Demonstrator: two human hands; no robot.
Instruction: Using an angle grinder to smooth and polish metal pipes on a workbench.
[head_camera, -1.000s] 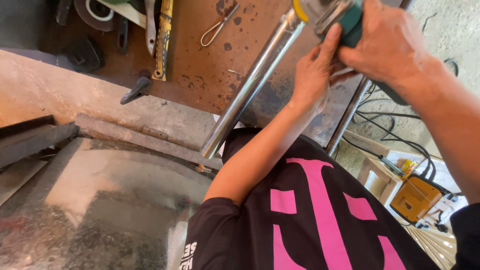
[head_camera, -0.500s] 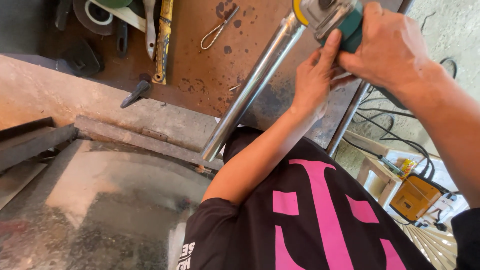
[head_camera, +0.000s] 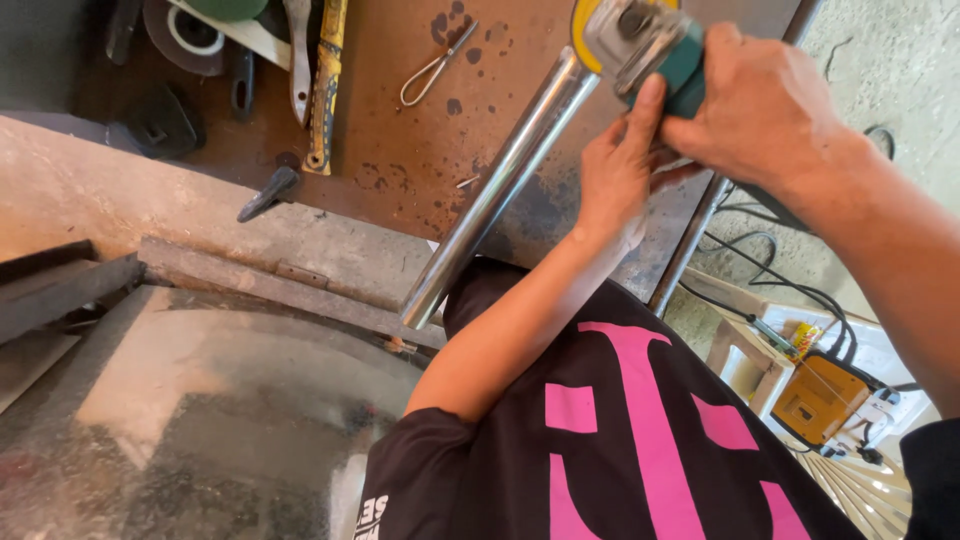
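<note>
Nearest: black shirt (head_camera: 640, 450) with broad pink lettering, worn by the person, filling the lower middle.

Lower right, on the floor: yellow-orange box-shaped machine (head_camera: 820, 398) with black cables (head_camera: 770, 285) running to it; a small bright wrapper-like item just above it, too small to tell.

Lower left: dull sheet of metal (head_camera: 190, 420), scratched and curved.

Middle: rusty brown steel table (head_camera: 420, 140).

Polished metal tube (head_camera: 505, 180) lying slantwise on the table, its near end overhanging the table's edge, its far end under the tool.

Left hand (head_camera: 615, 175): fingers closed on the side of the angle grinder (head_camera: 650, 45), beside the tube.

Right hand (head_camera: 765, 115): wrapped tight around the grinder's teal body. Yellow disc visible at the grinder's head, at the tube's far end.

Far, top left of the table: yellow-handled tool (head_camera: 325, 85), wire clip (head_camera: 435, 65), tape roll (head_camera: 185, 30), dark clamp (head_camera: 268, 193).
</note>
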